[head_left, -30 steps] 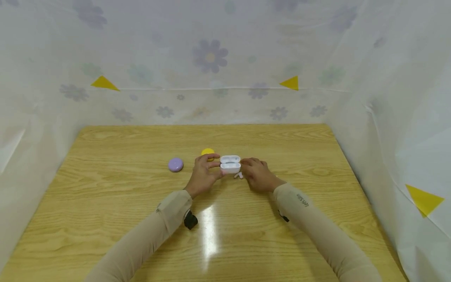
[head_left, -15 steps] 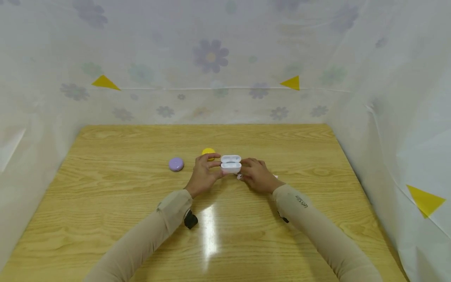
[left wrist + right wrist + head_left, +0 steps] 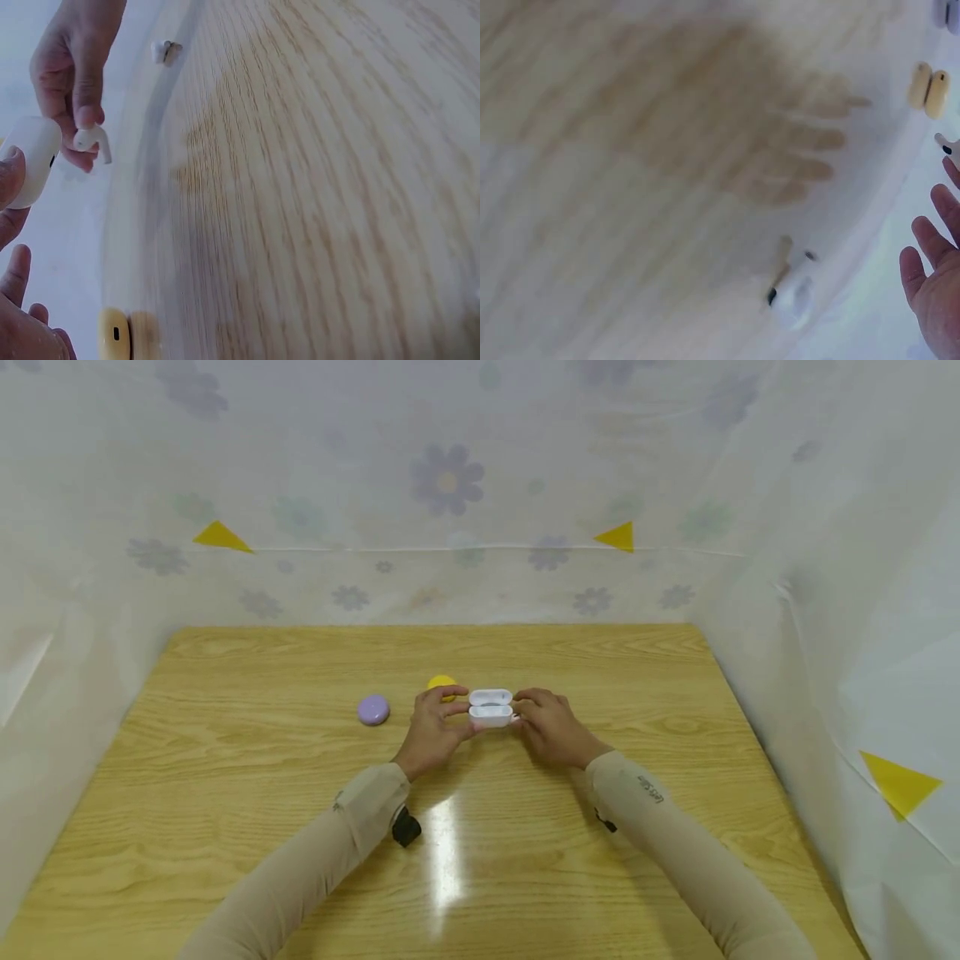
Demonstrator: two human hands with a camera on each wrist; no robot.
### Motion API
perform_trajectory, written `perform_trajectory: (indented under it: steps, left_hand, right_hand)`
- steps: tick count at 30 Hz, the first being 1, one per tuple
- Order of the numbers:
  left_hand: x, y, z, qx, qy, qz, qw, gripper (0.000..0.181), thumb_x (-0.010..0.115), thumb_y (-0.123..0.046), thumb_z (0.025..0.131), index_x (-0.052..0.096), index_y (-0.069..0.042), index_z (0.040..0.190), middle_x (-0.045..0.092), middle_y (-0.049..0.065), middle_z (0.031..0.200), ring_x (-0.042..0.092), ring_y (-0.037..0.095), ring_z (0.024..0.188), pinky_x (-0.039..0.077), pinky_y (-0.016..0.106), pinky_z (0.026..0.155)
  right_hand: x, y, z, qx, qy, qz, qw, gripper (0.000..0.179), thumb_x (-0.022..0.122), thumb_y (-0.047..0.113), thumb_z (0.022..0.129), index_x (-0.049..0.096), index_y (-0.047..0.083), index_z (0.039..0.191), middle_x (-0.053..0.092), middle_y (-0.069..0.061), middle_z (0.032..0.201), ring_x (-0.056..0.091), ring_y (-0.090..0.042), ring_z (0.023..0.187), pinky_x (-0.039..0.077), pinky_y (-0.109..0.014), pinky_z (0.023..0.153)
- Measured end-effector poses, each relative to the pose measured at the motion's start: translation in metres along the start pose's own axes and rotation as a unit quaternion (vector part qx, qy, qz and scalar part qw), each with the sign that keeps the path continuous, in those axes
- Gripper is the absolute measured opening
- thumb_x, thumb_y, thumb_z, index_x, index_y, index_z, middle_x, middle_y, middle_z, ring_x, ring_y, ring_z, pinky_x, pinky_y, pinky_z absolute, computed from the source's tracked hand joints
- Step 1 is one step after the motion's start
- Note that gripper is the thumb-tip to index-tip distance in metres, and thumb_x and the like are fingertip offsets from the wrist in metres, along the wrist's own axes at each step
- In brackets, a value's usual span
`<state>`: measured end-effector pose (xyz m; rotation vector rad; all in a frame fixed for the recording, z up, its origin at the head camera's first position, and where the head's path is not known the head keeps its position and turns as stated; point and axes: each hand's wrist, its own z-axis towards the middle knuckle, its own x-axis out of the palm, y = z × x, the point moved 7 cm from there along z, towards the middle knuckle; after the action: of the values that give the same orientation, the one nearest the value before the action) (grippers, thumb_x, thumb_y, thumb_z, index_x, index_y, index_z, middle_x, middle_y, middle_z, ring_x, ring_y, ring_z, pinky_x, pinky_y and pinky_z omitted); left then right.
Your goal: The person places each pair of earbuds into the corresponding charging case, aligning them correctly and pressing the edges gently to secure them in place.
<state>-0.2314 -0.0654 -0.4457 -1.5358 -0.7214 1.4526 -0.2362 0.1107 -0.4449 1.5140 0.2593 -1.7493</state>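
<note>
My left hand (image 3: 433, 731) holds a white earbud case (image 3: 491, 718) by its left side, thumb at the front and fingers behind. The case's lid is up, and its inside faces me. In my right hand (image 3: 555, 731), thumb and fingers pinch a white earbud (image 3: 88, 139) by its rounded head, the stem pointing away. That earbud is close to the case's right side, mostly covered by the fingers in the head view. A second white earbud (image 3: 165, 51) lies on the table; in the head view the right hand hides it.
Behind the left hand's fingers sits a round yellow case (image 3: 442, 682). Left of it is a round purple case (image 3: 373, 710). All rest on a wooden table (image 3: 480, 877), enclosed by flower-patterned sheeting (image 3: 450, 585) at the back and sides.
The pinched earbud has risen from below the case's front right corner to its right side, turning in the right hand's fingers. The left hand and case have stayed put.
</note>
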Motion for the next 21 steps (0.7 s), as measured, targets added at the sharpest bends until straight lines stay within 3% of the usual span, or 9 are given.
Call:
perform_trajectory:
  steps: [4,8,18,21]
  left_hand:
    - [0.002,0.000,0.000,-0.008,0.002,-0.011,0.9999,0.035,0.076,-0.018,0.081,0.070,0.003,0.108,0.053,0.007,0.134,0.031,0.031,0.133,0.023,0.053,0.112]
    - [0.002,-0.002,0.000,0.006,-0.003,-0.004,1.0000,0.034,0.077,-0.017,0.080,0.070,0.003,0.107,0.054,0.008,0.133,0.032,0.033,0.133,0.024,0.053,0.110]
    - [0.004,0.000,0.001,0.006,-0.003,-0.007,1.0000,0.034,0.077,-0.017,0.080,0.071,0.003,0.106,0.054,0.008,0.133,0.032,0.032,0.132,0.023,0.052,0.111]
    - [0.004,0.000,0.000,-0.001,-0.001,-0.013,0.9999,0.034,0.077,-0.017,0.080,0.070,0.003,0.106,0.054,0.008,0.133,0.031,0.032,0.133,0.022,0.052,0.112]
  right_hand:
    - [-0.012,-0.001,0.001,0.009,-0.013,0.008,0.9998,0.015,0.056,0.010,0.095,0.064,0.005,0.106,0.060,-0.019,0.123,0.054,-0.034,0.119,0.042,-0.058,0.091]
    - [-0.025,-0.003,0.002,0.010,-0.032,0.002,0.9994,0.013,0.057,0.011,0.095,0.065,0.004,0.102,0.060,-0.019,0.121,0.057,-0.035,0.112,0.043,-0.058,0.087]
    - [-0.062,0.009,0.012,-0.044,-0.105,-0.005,0.9935,0.010,0.060,0.003,0.091,0.064,0.000,0.099,0.061,-0.024,0.115,0.061,-0.035,0.092,0.047,-0.056,0.081]
    - [-0.069,0.016,0.015,-0.054,-0.106,-0.005,0.9929,0.010,0.061,0.003,0.090,0.064,0.001,0.100,0.061,-0.022,0.116,0.060,-0.033,0.093,0.047,-0.055,0.083]
